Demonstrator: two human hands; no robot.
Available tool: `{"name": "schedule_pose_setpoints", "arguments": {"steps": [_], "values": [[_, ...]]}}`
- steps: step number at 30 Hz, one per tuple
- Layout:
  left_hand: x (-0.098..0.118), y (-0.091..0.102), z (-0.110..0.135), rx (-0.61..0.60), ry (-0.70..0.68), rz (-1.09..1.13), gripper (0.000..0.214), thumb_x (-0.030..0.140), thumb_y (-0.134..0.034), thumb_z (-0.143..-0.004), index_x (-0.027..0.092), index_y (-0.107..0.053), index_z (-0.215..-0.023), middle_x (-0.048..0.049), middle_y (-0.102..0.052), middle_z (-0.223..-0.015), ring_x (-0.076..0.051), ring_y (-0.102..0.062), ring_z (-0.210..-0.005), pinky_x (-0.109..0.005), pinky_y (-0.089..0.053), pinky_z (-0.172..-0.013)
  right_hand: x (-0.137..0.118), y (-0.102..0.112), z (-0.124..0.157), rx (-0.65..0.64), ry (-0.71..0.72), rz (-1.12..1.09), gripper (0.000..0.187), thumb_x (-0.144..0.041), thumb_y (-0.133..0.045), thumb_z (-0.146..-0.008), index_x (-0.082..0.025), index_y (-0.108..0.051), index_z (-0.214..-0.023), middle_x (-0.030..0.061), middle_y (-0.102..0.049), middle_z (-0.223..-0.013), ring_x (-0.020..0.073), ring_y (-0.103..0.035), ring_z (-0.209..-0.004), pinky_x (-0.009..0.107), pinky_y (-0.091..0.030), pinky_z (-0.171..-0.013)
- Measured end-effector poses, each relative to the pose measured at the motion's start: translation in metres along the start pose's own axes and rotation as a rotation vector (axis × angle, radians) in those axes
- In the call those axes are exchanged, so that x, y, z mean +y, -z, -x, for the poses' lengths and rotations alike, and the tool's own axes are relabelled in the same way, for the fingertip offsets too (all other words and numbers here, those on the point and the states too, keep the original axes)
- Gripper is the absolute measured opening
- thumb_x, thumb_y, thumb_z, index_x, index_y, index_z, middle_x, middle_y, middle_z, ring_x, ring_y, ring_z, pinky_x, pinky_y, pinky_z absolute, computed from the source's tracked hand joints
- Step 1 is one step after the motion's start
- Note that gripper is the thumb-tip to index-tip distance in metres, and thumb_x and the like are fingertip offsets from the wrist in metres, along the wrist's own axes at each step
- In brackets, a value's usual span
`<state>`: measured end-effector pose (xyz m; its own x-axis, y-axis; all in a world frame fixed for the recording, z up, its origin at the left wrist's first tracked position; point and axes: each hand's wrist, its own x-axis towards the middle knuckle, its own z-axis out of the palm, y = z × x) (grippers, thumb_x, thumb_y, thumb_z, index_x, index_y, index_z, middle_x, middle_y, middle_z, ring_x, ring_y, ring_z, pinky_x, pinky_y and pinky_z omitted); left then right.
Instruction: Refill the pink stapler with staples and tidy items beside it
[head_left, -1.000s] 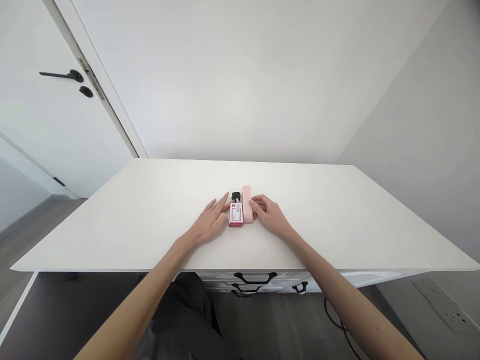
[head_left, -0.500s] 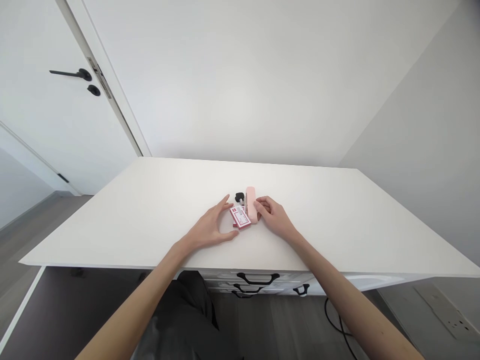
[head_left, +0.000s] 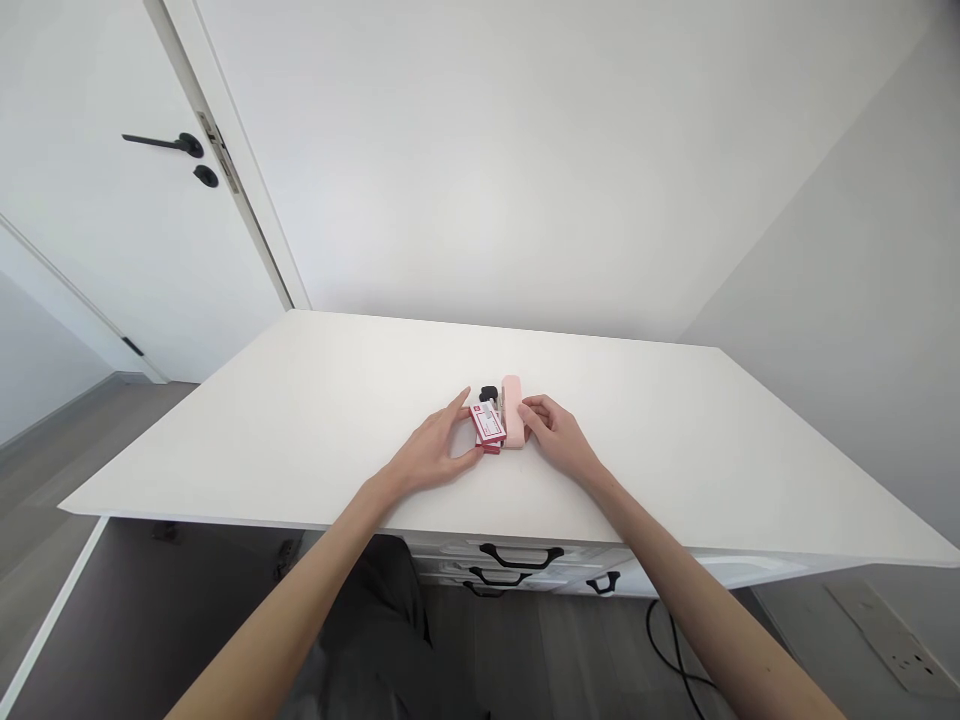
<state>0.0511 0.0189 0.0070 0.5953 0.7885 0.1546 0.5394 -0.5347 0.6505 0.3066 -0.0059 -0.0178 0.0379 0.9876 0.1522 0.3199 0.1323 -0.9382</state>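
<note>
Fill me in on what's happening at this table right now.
A person sits at a white table with both bare hands around a small cluster of things. The left hand has its fingers on a red and white card, tilted up off the tabletop. The right hand pinches the side of a pink case lying beside the card. A small black object sits just behind them; what it is cannot be told.

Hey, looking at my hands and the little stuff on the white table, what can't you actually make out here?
Head view only:
- Print on the red and white card box: too small to read.
- Small black item behind the box: too small and partly hidden to identify.
- Pink case: its near side is covered by the right hand.
- Whether the left hand grips the box or only touches it: unclear.
- Drawers under the table: mostly hidden by its edge.
</note>
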Motion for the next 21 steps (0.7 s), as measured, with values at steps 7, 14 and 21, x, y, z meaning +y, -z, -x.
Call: {"name": "schedule_pose_setpoints", "arguments": {"steps": [7,14,21], "values": [[-0.0016,0.0013,-0.0012,-0.015,0.025,0.033,0.108,0.070,-0.067,-0.087,0.028,-0.011,-0.170,-0.0090,-0.047,-0.165,-0.033,-0.045,-0.151,-0.050,-0.038,-0.122,-0.0013,-0.0008,0.0012,0.012,0.000,0.010,0.048,-0.067,-0.058,-0.095,-0.021,-0.064,-0.108,0.0057,-0.073,-0.093,0.0212,-0.068,-0.081,0.038,-0.055,-0.078],[-0.0038,-0.0016,-0.0021,-0.011,-0.027,-0.014,0.089,0.069,-0.054,-0.097,0.031,-0.019,-0.169,-0.0066,-0.041,-0.169,-0.034,-0.041,-0.154,-0.051,-0.036,-0.123,-0.0020,-0.0025,0.0053,0.018,0.003,0.006,0.047,-0.066,-0.059,-0.095,-0.021,-0.064,-0.107,0.0071,-0.075,-0.098,0.0207,-0.069,-0.081,0.037,-0.056,-0.078],[-0.0097,-0.0047,-0.0017,-0.018,-0.045,-0.043,0.090,0.068,-0.054,-0.097,0.029,-0.020,-0.170,-0.0083,-0.037,-0.171,-0.035,-0.041,-0.153,-0.052,-0.035,-0.125,-0.0037,-0.0028,0.0070,0.016,-0.012,-0.004,0.047,-0.067,-0.059,-0.094,-0.022,-0.064,-0.107,0.0070,-0.075,-0.100,0.0205,-0.069,-0.080,0.038,-0.057,-0.079]]}}
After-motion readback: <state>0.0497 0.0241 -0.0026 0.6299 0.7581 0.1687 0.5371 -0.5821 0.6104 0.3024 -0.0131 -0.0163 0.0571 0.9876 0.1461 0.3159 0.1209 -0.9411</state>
